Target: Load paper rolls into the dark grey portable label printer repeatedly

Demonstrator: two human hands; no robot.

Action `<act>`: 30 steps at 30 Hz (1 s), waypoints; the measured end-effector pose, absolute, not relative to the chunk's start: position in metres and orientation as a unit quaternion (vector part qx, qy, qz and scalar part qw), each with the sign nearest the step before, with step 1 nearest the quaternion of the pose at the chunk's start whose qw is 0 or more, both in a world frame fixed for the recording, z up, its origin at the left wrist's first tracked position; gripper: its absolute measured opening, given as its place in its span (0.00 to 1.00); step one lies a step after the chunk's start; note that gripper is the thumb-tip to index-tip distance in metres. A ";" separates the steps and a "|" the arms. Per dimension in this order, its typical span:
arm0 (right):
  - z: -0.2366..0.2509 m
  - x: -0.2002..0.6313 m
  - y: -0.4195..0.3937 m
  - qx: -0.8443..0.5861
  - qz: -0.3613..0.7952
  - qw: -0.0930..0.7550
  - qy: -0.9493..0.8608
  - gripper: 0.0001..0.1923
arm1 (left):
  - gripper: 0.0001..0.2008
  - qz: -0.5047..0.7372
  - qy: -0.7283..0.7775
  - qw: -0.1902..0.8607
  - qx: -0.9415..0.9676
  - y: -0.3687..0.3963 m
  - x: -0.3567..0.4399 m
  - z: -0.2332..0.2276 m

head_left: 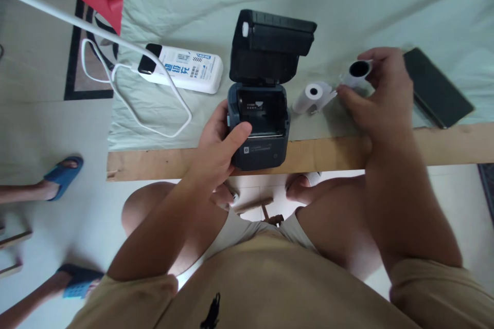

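I see the dark printer [258,133] at the bench's [328,154] near edge, lid up, bay empty. My left hand [219,149] grips its left side; my right hand [380,92] holds a core [358,73] right of the roll [312,96].

Pale tiled floor [50,128], cloth-covered table [386,5]

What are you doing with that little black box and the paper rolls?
A person sits at a table. The left hand grips the small printer, whose lid stands open and whose paper bay looks empty. The right hand holds one paper roll just above the cloth. Another roll lies beside the printer. A power bank and a phone lie nearby.
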State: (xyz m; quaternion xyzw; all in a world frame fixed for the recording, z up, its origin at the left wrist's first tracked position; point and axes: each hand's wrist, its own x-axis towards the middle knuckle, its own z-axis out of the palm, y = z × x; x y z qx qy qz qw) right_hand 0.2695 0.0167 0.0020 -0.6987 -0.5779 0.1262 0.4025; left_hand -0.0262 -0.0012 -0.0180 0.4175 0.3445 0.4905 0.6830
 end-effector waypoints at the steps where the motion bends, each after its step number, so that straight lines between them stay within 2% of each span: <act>1: 0.001 0.271 0.016 -0.716 0.112 0.380 -0.575 0.31 | 0.24 0.491 0.344 0.682 0.418 -0.001 -0.026 -0.018; 5: 0.003 0.274 0.008 -0.684 0.044 0.370 -0.627 0.34 | 0.25 0.492 0.351 0.673 0.425 -0.002 -0.027 -0.017; 8: 0.011 0.265 -0.003 -0.581 -0.080 0.402 -0.703 0.27 | 0.27 0.486 0.365 0.669 0.428 -0.003 -0.027 -0.017; 10: 0.014 0.253 -0.009 -0.543 -0.128 0.393 -0.731 0.22 | 0.27 0.483 0.374 0.668 0.425 -0.003 -0.027 -0.017; 12: 0.013 0.240 -0.010 -0.524 -0.117 0.371 -0.758 0.22 | 0.27 0.485 0.374 0.666 0.425 -0.003 -0.027 -0.017; 16: 0.000 0.227 -0.003 -0.533 -0.009 0.315 -0.785 0.26 | 0.27 0.484 0.368 0.668 0.428 -0.003 -0.026 -0.017; 20: -0.008 0.230 0.004 -0.579 0.057 0.297 -0.757 0.21 | 0.26 0.481 0.365 0.674 0.426 -0.004 -0.026 -0.016; 23: -0.004 0.228 0.003 -0.569 0.078 0.365 -0.733 0.24 | 0.26 0.487 0.362 0.672 0.425 -0.004 -0.025 -0.016; 26: 0.009 0.215 -0.005 -0.526 0.094 0.502 -0.680 0.31 | 0.27 0.484 0.371 0.669 0.426 -0.004 -0.026 -0.017; 28: 0.020 0.202 -0.012 -0.477 0.096 0.549 -0.679 0.27 | 0.28 0.481 0.381 0.660 0.434 -0.004 -0.026 -0.018; 30: 0.031 0.186 -0.018 -0.447 0.096 0.522 -0.720 0.21 | 0.29 0.481 0.385 0.645 0.451 -0.003 -0.027 -0.019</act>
